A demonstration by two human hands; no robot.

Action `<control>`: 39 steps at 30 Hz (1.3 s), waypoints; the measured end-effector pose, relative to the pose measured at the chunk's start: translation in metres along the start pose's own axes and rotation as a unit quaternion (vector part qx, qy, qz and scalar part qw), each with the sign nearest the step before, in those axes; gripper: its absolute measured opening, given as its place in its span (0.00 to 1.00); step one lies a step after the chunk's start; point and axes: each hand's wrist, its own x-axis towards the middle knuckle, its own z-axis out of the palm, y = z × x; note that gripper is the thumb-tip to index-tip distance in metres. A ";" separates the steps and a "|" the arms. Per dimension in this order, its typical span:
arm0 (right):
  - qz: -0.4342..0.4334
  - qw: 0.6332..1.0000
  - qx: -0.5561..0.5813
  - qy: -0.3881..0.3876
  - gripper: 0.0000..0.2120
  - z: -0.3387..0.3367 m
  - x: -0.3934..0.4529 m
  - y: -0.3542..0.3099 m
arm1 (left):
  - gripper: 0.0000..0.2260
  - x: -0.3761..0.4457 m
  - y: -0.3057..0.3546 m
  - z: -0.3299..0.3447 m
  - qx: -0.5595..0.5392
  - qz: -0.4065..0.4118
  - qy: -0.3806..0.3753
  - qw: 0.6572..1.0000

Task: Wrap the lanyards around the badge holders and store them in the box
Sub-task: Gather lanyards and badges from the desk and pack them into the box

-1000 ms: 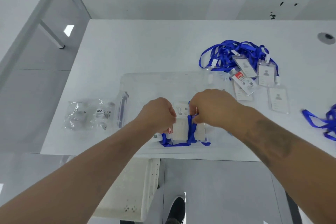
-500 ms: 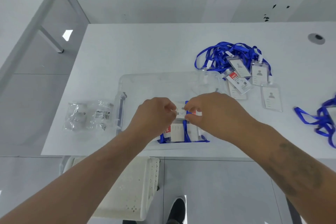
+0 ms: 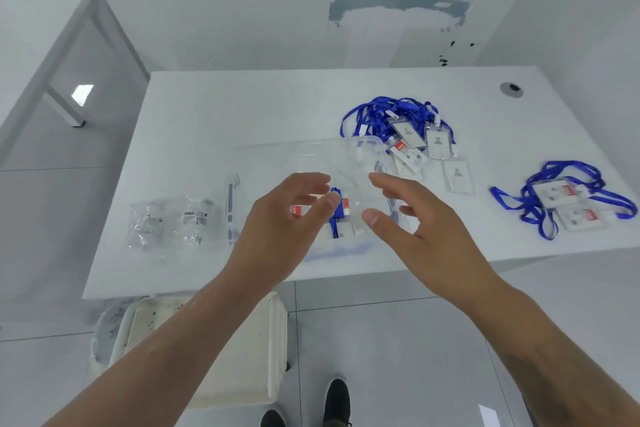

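Note:
A clear plastic box point(image 3: 304, 152) stands on the white table near its front edge. Inside it lie badge holders wrapped in blue lanyard point(image 3: 341, 215), partly hidden by my fingers. My left hand point(image 3: 284, 229) hovers over the box's near left part, fingers apart, holding nothing. My right hand point(image 3: 419, 229) is over the near right part, also open and empty. A heap of badge holders with blue lanyards point(image 3: 405, 135) lies just right of the box. A smaller bundle of badges and lanyards point(image 3: 568, 201) lies at the far right.
Clear plastic bags with small parts point(image 3: 173, 222) lie left of the box. A round cable hole point(image 3: 511, 89) sits at the table's back right corner. Below the front edge are a white stool point(image 3: 239, 357) and my shoes point(image 3: 337, 402).
Both hands have let go of the wrapped badge holder in the box, opened, and lifted apart above it. The camera has tilted up and back, showing more wall and floor.

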 end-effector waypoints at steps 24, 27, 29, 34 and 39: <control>0.035 0.998 0.026 -0.043 0.13 -0.222 0.067 0.186 | 0.08 0.107 0.108 0.243 0.007 -0.046 0.022 0.999; 0.029 0.998 0.021 -0.054 0.15 -0.232 0.079 0.202 | 0.08 0.117 0.110 0.260 0.010 -0.059 0.025 0.998; 0.032 0.998 0.016 -0.060 0.15 -0.235 0.088 0.212 | 0.08 0.127 0.109 0.269 0.015 -0.071 0.021 0.997; 0.060 0.996 -0.003 -0.069 0.18 -0.225 0.116 0.241 | 0.08 0.155 0.093 0.286 0.050 -0.102 0.019 0.993; 0.095 0.990 -0.054 -0.087 0.18 -0.198 0.162 0.275 | 0.11 0.198 0.067 0.301 0.110 -0.153 0.025 0.982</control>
